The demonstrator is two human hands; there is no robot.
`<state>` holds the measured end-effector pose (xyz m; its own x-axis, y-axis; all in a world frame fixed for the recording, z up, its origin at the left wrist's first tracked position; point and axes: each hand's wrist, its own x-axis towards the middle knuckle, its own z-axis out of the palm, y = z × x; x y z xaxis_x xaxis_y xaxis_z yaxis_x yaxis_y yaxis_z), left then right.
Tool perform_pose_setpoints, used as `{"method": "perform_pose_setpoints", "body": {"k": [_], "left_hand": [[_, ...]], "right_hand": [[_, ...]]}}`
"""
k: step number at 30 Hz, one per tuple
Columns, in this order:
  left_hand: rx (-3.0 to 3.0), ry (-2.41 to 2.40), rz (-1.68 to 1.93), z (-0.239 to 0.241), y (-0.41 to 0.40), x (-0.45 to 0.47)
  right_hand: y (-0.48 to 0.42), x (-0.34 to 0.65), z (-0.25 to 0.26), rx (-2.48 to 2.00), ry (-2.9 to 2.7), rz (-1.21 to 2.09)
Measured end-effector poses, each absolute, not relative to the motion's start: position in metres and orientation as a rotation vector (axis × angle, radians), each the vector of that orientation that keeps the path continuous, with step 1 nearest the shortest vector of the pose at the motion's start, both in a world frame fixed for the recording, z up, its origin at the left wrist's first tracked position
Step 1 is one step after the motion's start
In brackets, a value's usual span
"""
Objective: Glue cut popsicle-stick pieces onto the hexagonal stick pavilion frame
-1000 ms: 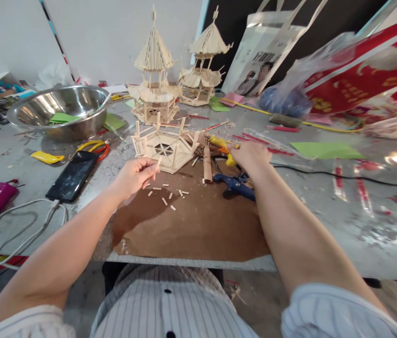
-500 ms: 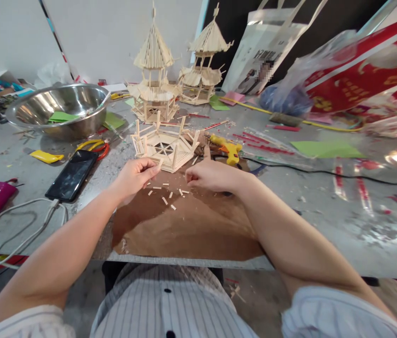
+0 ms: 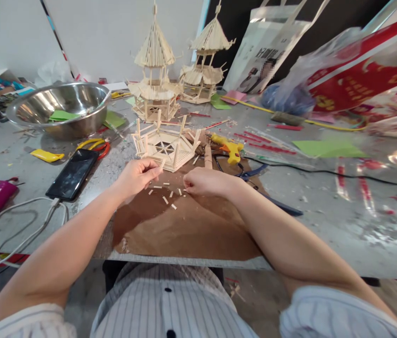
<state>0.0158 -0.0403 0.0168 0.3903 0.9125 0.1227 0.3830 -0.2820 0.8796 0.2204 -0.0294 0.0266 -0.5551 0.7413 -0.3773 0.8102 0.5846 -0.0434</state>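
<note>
My left hand [image 3: 136,175] is closed in a pinch on a short wooden stick, held just in front of the hexagonal stick base [image 3: 166,147]. My right hand [image 3: 203,182] rests on the brown mat [image 3: 184,225] with fingers curled down onto the small cut stick pieces [image 3: 168,193] lying there; whether it holds one is hidden. The yellow glue gun [image 3: 229,149] lies free behind my right hand.
Two finished stick pagodas [image 3: 154,77] stand at the back. A steel bowl [image 3: 59,108] sits far left, a phone [image 3: 72,173] with a white cable left of the mat. Blue pliers [image 3: 254,170], a black cord, green paper [image 3: 328,149] and plastic bags are to the right.
My right hand left the glue gun and came down left onto the mat, to the cut stick pieces. My left hand kept its pinch in place.
</note>
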Motion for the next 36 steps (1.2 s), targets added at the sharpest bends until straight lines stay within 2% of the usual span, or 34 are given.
{"method": "perform_pose_setpoints", "body": {"k": [10,17,24,31,36], "left_hand": [[1.833,1.109,0.841,0.015,-0.04,0.015],[1.839,1.123,0.857,0.016,-0.04,0.016],[1.816,1.118,0.862,0.016,-0.041,0.016],[1.862,1.157,0.849,0.015,-0.041,0.015],[1.857,1.148,0.842,0.014,-0.041,0.017]], "right_hand": [[-0.034,0.222,0.037,1.322,2.572,-0.351],[-0.033,0.22,0.035,1.385,2.654,-0.519],[-0.031,0.219,0.03,1.373,2.557,-0.341],[-0.034,0.206,0.021,1.59,2.787,-0.399],[-0.033,0.19,0.008,1.531,2.795,-0.384]]}}
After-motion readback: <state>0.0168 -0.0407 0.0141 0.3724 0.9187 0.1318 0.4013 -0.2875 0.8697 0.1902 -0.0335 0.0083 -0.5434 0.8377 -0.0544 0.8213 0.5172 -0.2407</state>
